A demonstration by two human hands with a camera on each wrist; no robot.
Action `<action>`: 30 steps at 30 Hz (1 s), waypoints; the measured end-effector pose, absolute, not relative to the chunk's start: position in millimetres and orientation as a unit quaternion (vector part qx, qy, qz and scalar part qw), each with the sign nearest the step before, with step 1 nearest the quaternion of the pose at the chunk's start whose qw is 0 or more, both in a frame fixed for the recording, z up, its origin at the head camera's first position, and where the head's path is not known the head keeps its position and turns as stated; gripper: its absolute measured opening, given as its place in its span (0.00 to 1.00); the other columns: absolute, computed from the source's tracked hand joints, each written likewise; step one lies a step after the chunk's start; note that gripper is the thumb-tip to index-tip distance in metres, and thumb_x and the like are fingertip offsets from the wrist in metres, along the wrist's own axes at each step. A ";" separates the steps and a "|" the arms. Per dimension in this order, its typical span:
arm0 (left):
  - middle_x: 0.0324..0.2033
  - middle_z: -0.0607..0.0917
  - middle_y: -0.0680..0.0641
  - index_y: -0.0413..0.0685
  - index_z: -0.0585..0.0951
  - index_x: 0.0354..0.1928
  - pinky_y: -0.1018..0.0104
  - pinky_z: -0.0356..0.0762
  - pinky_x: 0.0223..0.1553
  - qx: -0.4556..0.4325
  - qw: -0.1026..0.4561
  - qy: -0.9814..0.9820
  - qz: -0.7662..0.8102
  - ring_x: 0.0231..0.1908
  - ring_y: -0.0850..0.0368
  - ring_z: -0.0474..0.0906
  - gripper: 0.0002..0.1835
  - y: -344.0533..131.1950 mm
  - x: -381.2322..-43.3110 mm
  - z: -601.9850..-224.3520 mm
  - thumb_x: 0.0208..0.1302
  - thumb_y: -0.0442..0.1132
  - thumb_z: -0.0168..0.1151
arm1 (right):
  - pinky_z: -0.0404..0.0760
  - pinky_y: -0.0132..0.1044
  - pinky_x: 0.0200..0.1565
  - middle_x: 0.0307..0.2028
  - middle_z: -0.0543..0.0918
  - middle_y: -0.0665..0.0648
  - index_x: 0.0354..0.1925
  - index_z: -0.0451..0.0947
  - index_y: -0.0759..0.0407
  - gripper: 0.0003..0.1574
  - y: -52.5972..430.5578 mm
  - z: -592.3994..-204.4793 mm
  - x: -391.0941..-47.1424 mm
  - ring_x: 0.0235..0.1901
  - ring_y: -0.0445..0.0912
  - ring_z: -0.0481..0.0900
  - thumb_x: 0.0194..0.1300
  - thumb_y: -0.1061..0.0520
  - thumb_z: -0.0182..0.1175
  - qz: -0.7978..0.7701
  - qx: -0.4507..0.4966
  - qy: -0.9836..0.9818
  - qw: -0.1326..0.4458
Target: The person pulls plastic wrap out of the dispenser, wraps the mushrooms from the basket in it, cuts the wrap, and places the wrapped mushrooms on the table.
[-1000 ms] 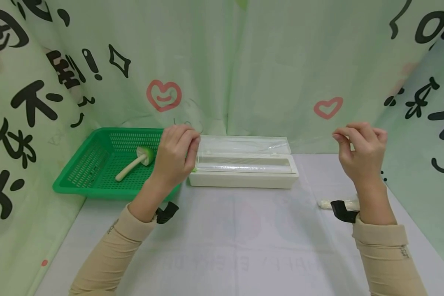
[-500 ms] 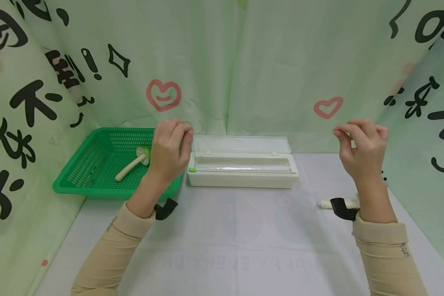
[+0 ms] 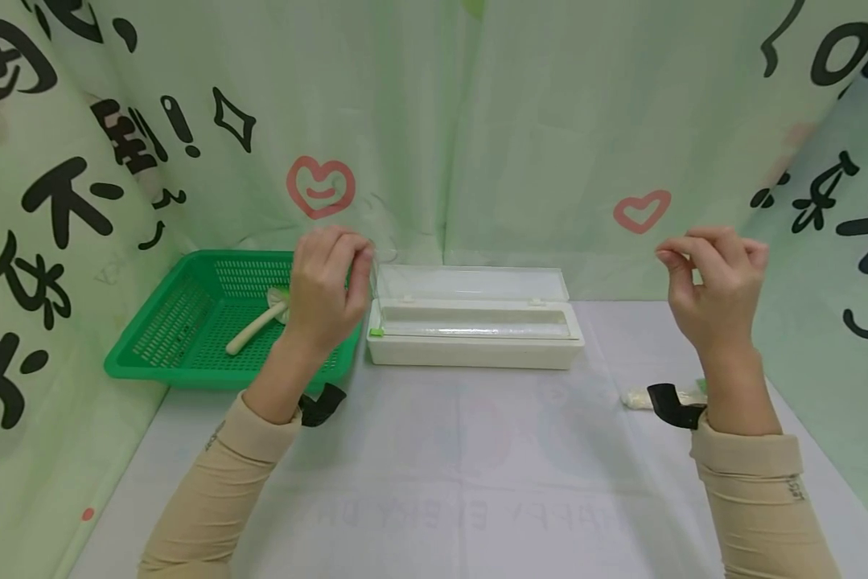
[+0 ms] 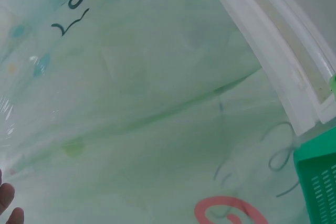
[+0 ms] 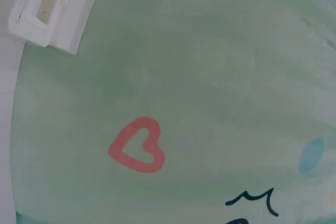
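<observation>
My left hand (image 3: 328, 289) is raised in front of the green basket's right end, its thumb and fingers pinching a clear sheet of cling film (image 4: 6, 111). Only glints and faint creases show the film in the wrist views. My right hand (image 3: 719, 293) is held up well to the right, thumb and forefinger pinched at the film's other side; its fingers are out of the right wrist view. Between and behind the hands stands a white cling film dispenser (image 3: 477, 352), its lid (image 3: 477, 283) tipped back, a film roll inside and a green slider (image 3: 377, 332) at its left end.
The green basket (image 3: 137, 366) at the left holds a pale-stalked thing (image 3: 256, 330) with a green end. Near my right wrist lies a pale, plastic-wrapped piece (image 3: 636, 400), partly hidden. A printed green curtain (image 3: 535, 161) closes off the back and sides of the white table (image 3: 434, 466).
My left hand has moved left and slightly up, off the dispenser's left end. The film no longer lies over the dispenser's lid. My right hand has shifted slightly right and up.
</observation>
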State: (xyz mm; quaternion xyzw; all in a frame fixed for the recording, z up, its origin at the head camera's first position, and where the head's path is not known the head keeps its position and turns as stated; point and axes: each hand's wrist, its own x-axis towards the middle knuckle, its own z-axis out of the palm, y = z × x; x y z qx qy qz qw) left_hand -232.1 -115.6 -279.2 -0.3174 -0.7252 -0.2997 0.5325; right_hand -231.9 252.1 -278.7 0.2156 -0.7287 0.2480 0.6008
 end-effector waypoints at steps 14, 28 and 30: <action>0.26 0.76 0.41 0.35 0.75 0.27 0.52 0.66 0.37 -0.320 0.539 -0.717 -0.306 0.31 0.45 0.71 0.07 -115.8 -230.9 -272.6 0.61 0.31 0.51 | 0.50 0.34 0.46 0.25 0.72 0.69 0.23 0.77 0.70 0.19 256.5 -275.3 -234.2 0.24 0.61 0.68 0.58 0.53 0.61 0.254 0.213 -0.723 0.606; 0.25 0.76 0.41 0.34 0.75 0.26 0.54 0.68 0.35 -0.364 0.523 -0.709 -0.303 0.30 0.45 0.71 0.17 -112.4 -213.2 -289.5 0.68 0.38 0.44 | 0.53 0.32 0.40 0.21 0.70 0.69 0.20 0.73 0.73 0.28 258.3 -281.3 -212.2 0.22 0.61 0.63 0.63 0.48 0.56 0.276 0.250 -0.716 0.591; 0.24 0.76 0.41 0.35 0.75 0.24 0.55 0.68 0.33 -0.387 0.520 -0.702 -0.295 0.29 0.46 0.71 0.17 -111.6 -204.9 -297.2 0.67 0.37 0.44 | 0.55 0.32 0.39 0.20 0.70 0.68 0.19 0.73 0.73 0.30 259.7 -285.7 -204.1 0.21 0.59 0.63 0.63 0.48 0.55 0.284 0.274 -0.710 0.583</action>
